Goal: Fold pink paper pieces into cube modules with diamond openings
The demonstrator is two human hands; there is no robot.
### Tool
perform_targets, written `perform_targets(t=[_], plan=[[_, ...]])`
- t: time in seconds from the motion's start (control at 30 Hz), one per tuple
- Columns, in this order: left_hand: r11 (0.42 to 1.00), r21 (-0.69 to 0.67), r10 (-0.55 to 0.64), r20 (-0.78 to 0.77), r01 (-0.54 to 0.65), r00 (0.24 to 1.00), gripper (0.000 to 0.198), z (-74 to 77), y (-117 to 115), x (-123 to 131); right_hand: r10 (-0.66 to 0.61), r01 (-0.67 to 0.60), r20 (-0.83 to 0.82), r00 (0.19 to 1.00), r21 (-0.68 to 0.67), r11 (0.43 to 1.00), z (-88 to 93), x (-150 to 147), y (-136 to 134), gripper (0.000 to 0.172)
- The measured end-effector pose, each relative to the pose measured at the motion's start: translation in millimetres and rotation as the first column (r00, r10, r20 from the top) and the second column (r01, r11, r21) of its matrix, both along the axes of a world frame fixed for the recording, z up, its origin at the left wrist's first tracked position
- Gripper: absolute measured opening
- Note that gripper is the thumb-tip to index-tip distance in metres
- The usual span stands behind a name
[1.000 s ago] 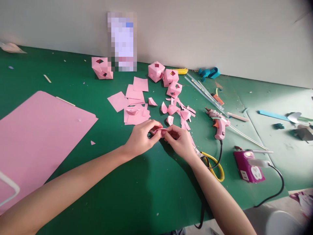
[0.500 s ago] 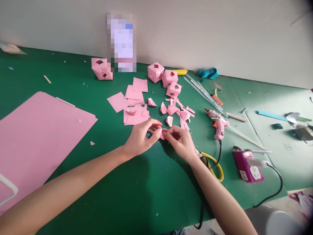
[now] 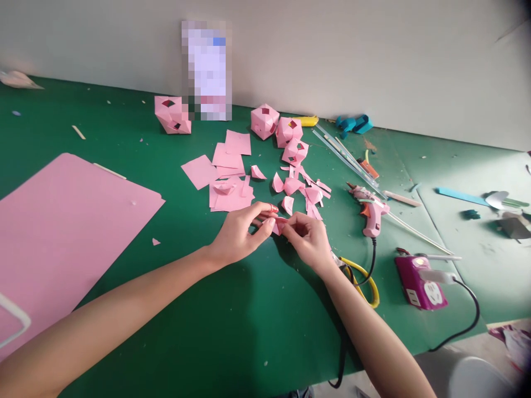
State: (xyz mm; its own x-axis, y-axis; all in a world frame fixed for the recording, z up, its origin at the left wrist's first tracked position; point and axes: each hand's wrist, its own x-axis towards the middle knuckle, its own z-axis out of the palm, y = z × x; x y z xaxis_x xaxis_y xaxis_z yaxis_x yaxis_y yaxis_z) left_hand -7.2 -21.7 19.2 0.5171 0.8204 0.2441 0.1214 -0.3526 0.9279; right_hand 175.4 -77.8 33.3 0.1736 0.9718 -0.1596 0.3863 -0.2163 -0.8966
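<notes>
Tilted the small pink paper [image 3: 277, 227] slightly since a second ago, in head view, baring more of it. Gripping it between thumb and fingers of left hand [image 3: 237, 236] and right hand [image 3: 309, 239], above green table [image 3: 194, 331], near curled pink pieces [image 3: 287, 205].

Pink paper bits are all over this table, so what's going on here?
A person is holding a small folded pink piece between the left grip and the right grip. Just beyond lie flat pink squares and paper scraps. Hollow pink shapes sit toward the wall, and a glue gun lies to the right.
</notes>
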Motion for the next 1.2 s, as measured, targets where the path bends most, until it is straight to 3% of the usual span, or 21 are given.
perform_targets(t=[0.67, 1.03, 1.2], plan=[[1.000, 0.018, -0.008, 0.007, 0.008, 1.000, 0.019, -2.8, 1.3, -1.5, 0.011, -0.014, 0.065, 0.998, 0.049, 0.999, -3.0, 0.2, -2.1, 0.027], [0.998, 0.056, 0.022, 0.024, -0.023, 0.999, 0.019, -1.6, 0.7, -2.3, 0.020, -0.023, -0.095, 0.995, -0.032, 0.999, -5.7, 8.2, -0.6, 0.035], [0.998, 0.060, 0.012, 0.036, -0.014, 0.999, 0.021, -1.6, 0.7, -1.3, 0.031, -0.031, -0.015, 0.999, 0.004, 1.000, -9.1, 7.5, -0.9, 0.030]])
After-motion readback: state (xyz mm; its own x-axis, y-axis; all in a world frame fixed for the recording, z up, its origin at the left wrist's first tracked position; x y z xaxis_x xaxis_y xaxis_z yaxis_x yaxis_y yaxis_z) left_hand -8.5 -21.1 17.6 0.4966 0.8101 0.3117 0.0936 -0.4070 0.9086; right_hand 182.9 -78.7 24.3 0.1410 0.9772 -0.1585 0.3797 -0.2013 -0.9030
